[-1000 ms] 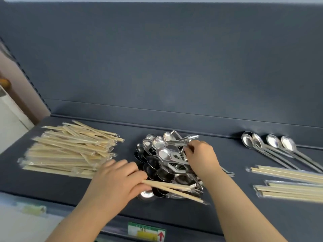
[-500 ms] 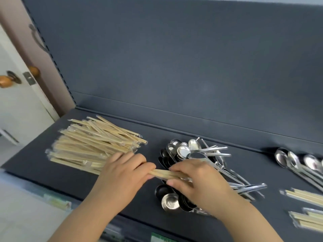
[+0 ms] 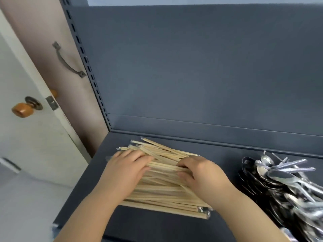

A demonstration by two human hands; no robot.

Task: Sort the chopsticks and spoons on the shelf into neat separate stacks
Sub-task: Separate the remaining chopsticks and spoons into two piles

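A loose pile of wrapped wooden chopsticks (image 3: 162,194) lies on the left part of the dark grey shelf (image 3: 174,227). Both my hands are on top of this pile. My left hand (image 3: 125,172) and my right hand (image 3: 201,173) hold the two ends of one wrapped chopstick pair (image 3: 164,166), pinched between fingers and thumb, low against the pile's top. A heap of metal spoons (image 3: 283,186) lies to the right, apart from both hands, with bowls to the left and handles fanning out to the right.
The shelf's grey back panel (image 3: 192,75) rises behind the piles, with a slotted upright (image 3: 90,75) at its left edge. Left of the shelf is a white door with an orange knob (image 3: 21,110). The shelf's front left corner (image 3: 56,226) is near my left forearm.
Both hands have carried the chopstick pair left, from over the spoon heap to the top of the chopstick pile. The view has swung left, so the right-hand stacks are out of sight.
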